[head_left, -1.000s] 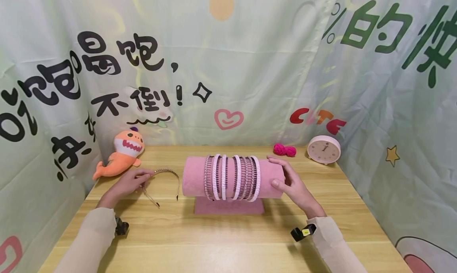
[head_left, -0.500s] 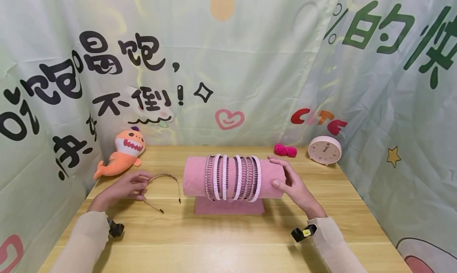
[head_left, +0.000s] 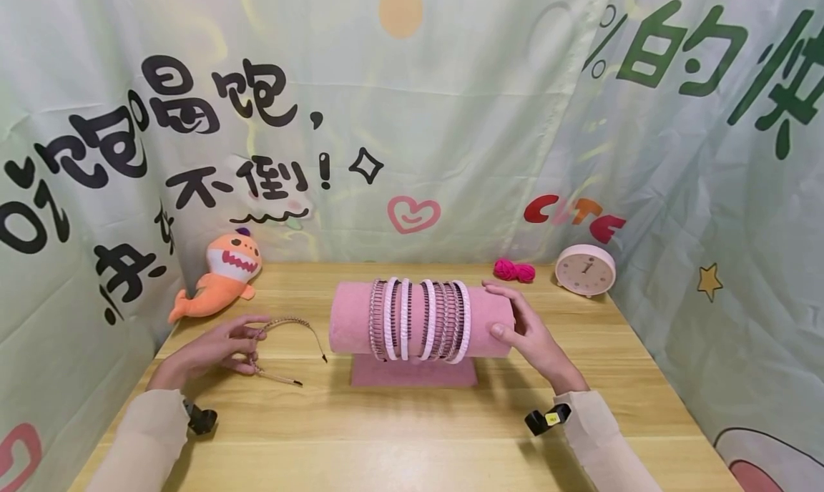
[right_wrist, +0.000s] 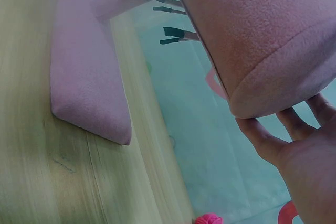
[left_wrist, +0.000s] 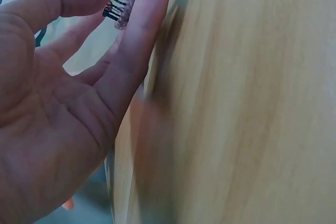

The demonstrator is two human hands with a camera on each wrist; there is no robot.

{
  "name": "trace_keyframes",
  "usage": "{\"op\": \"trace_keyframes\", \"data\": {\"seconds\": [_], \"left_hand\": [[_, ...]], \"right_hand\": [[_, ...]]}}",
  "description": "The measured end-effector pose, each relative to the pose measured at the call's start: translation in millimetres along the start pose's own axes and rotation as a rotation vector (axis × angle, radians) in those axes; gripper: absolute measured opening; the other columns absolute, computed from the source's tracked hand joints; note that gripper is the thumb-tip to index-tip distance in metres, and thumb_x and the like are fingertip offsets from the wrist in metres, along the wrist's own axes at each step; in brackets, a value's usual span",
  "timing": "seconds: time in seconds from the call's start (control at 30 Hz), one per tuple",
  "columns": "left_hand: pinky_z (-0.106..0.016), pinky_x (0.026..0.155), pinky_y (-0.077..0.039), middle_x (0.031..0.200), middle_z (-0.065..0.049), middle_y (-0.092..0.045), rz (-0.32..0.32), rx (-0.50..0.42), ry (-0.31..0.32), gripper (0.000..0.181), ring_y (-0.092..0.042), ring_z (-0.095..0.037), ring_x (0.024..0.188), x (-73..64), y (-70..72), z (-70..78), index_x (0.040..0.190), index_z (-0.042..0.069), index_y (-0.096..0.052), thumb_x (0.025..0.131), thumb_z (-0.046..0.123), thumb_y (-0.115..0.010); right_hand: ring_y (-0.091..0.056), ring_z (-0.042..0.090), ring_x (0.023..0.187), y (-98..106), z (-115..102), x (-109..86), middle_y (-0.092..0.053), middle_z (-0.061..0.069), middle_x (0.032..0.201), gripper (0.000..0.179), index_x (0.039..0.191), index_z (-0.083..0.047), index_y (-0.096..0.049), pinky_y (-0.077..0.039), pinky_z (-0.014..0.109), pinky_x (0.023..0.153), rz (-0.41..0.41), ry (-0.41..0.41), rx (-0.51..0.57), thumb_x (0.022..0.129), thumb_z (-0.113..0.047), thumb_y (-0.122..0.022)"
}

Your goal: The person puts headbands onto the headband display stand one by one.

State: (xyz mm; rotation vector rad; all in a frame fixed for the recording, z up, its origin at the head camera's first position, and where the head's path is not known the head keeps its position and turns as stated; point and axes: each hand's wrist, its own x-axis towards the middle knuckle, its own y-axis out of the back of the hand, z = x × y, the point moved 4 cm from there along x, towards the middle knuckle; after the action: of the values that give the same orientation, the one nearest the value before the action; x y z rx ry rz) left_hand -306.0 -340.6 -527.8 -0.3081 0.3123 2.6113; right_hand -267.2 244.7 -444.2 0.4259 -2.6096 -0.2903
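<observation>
In the head view my left hand (head_left: pixel 222 350) pinches a thin toothed headband (head_left: pixel 290 321) left of the stand, with its open ends pointing right. The left wrist view shows the dark-toothed edge of this headband (left_wrist: pixel 119 1) between thumb and fingers. A pink plush headband stand (head_left: pixel 350 319) fills the middle, its roll wearing several headbands (head_left: pixel 429 320), some white, some braided with dark teeth. My right hand (head_left: pixel 539 342) grips the roll's right end, thumb in front. In the right wrist view, fingers touch the end of the roll (right_wrist: pixel 262 30) above its flat base (right_wrist: pixel 89 87).
The wooden table (head_left: pixel 412 435) carries an orange plush shark (head_left: pixel 219 281) at the back left. Bright pink yarn (head_left: pixel 513 270) and a round clock (head_left: pixel 586 270) sit at the back right. Printed cloth (head_left: pixel 463 141) encloses the table's back and sides.
My left hand has drawn left and nearer to me, and the headband has turned so that its ends point more to the right. The right hand and stand have stayed put.
</observation>
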Motion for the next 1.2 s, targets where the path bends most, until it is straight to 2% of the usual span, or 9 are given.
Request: {"op": "trace_keyframes", "data": {"seconds": [0.17, 0.27, 0.4, 0.5, 0.67, 0.77, 0.9, 1.03, 1.2], "left_hand": [[-0.049, 0.086, -0.069, 0.161, -0.040, -0.031, -0.021, -0.002, 0.004, 0.067, -0.070, -0.026, 0.095, -3.2, 0.1, -2.4, 0.168, 0.003, -0.025, 0.109, 0.004, -0.058], [-0.048, 0.086, -0.069, 0.149, -0.034, -0.047, -0.004, 0.026, -0.002, 0.061, -0.070, -0.023, 0.096, -5.0, 2.7, -4.3, 0.166, 0.003, -0.031, 0.113, 0.013, -0.057], [-0.045, 0.086, -0.069, 0.129, -0.015, -0.065, 0.048, 0.040, -0.011, 0.054, -0.070, -0.017, 0.097, -8.6, 6.2, -5.8, 0.161, 0.001, -0.040, 0.115, 0.026, -0.057], [-0.044, 0.087, -0.069, 0.130, -0.009, -0.070, 0.079, 0.025, -0.011, 0.054, -0.071, -0.016, 0.098, -11.8, 7.6, -6.7, 0.159, 0.000, -0.043, 0.115, 0.028, -0.058], [-0.045, 0.089, -0.068, 0.144, -0.009, -0.069, 0.105, -0.001, -0.006, 0.060, -0.071, -0.017, 0.102, -16.9, 9.5, -8.0, 0.165, 0.005, -0.040, 0.114, 0.029, -0.060], [-0.047, 0.091, -0.068, 0.148, -0.005, -0.067, 0.105, -0.030, 0.001, 0.059, -0.072, -0.018, 0.107, -19.7, 10.3, -7.7, 0.167, 0.009, -0.041, 0.114, 0.029, -0.060], [-0.049, 0.091, -0.067, 0.145, 0.004, -0.066, 0.084, -0.047, -0.028, 0.053, -0.072, -0.018, 0.113, -24.0, 10.5, -4.3, 0.165, 0.013, -0.046, 0.116, 0.027, -0.056], [-0.050, 0.089, -0.068, 0.142, 0.006, -0.066, 0.060, -0.045, -0.076, 0.048, -0.071, -0.019, 0.110, -28.1, 9.6, 1.6, 0.164, 0.013, -0.048, 0.118, 0.026, -0.050], [-0.048, 0.088, -0.068, 0.141, 0.008, -0.067, 0.088, -0.040, -0.085, 0.048, -0.069, -0.018, 0.109, -31.5, 5.9, 13.9, 0.162, 0.009, -0.050, 0.117, 0.025, -0.052]], "right_hand": [[-0.050, 0.007, 0.147, 0, 0, 0.1, -0.036, 0.017, 0.173, 0.063, 0.161, -0.006, -0.044, -0.048, 0.020, 0.112, 0.000, -0.011, 0.004, 0.102, 0.006, -0.063], [-0.051, 0.007, 0.146, 0, 0, 0.2, -0.037, 0.016, 0.174, 0.063, 0.161, -0.006, -0.044, -0.048, 0.020, 0.111, 0.000, -0.014, 0.003, 0.102, 0.005, -0.063], [-0.050, 0.007, 0.147, 0, 0, -0.2, -0.039, 0.010, 0.173, 0.062, 0.161, -0.006, -0.044, -0.048, 0.019, 0.112, 0.001, -0.013, 0.001, 0.103, 0.005, -0.063], [-0.050, 0.006, 0.147, 0, 0, -0.5, -0.041, 0.004, 0.172, 0.061, 0.160, -0.006, -0.044, -0.047, 0.019, 0.112, 0.002, -0.015, 0.005, 0.103, 0.005, -0.063], [-0.050, 0.007, 0.147, 0, 0, -0.8, -0.041, 0.002, 0.172, 0.062, 0.161, -0.006, -0.044, -0.047, 0.019, 0.112, 0.002, -0.015, 0.012, 0.103, 0.005, -0.063], [-0.049, 0.006, 0.147, 1, 1, -1.0, -0.041, 0.004, 0.172, 0.062, 0.160, -0.006, -0.044, -0.047, 0.018, 0.113, 0.001, -0.013, 0.010, 0.103, 0.006, -0.062], [-0.049, 0.005, 0.148, 1, 1, -1.0, -0.040, 0.008, 0.173, 0.061, 0.160, -0.005, -0.044, -0.045, 0.017, 0.113, 0.002, -0.008, 0.002, 0.103, 0.006, -0.062], [-0.049, 0.006, 0.148, 0, 1, -0.5, -0.039, 0.013, 0.173, 0.061, 0.160, -0.005, -0.044, -0.046, 0.018, 0.113, 0.003, -0.005, 0.001, 0.103, 0.006, -0.062], [-0.050, 0.006, 0.147, 1, 1, -0.5, -0.039, 0.011, 0.173, 0.061, 0.160, -0.006, -0.044, -0.047, 0.018, 0.112, 0.002, -0.008, 0.000, 0.103, 0.006, -0.062]]}}
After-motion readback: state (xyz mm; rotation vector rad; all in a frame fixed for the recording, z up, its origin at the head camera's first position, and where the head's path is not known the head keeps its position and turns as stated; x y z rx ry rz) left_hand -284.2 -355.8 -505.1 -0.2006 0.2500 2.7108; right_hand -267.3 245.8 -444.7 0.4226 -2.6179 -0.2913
